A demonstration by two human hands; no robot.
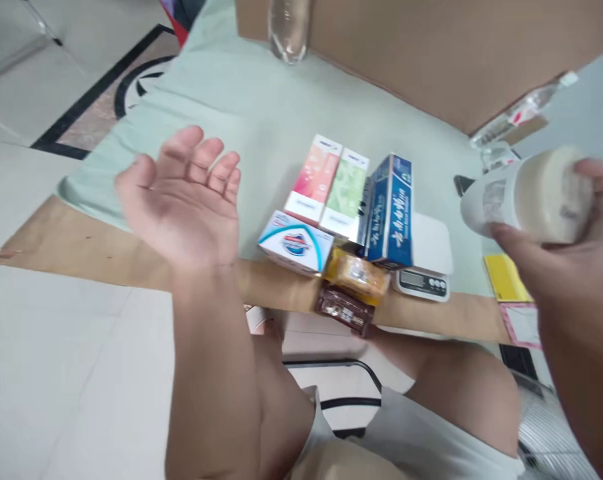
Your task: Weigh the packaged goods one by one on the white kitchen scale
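Observation:
On the right, my right hand (576, 247) grips a whitish, translucent jar (501, 193) by its cream lid, with the jar tipped on its side above the table. My left hand (191, 200) hangs palm up over the table's left part, fingers spread and slightly curled, holding nothing. Between the hands lie a white soap box (294, 243), a pink-and-white box (314, 180), a green-and-white box (345, 193) and blue toothpaste boxes (399, 210). An orange-yellow packet (357, 277) and a dark brown packet (344, 308) lie at the front edge.
A white digital scale (424, 285) sits right of the blue boxes. Clear bottles stand at the back (289, 30) and lie at the right (524, 110). A brown cardboard panel (431, 60) borders the back. A yellow pad (506, 278) lies at the right front.

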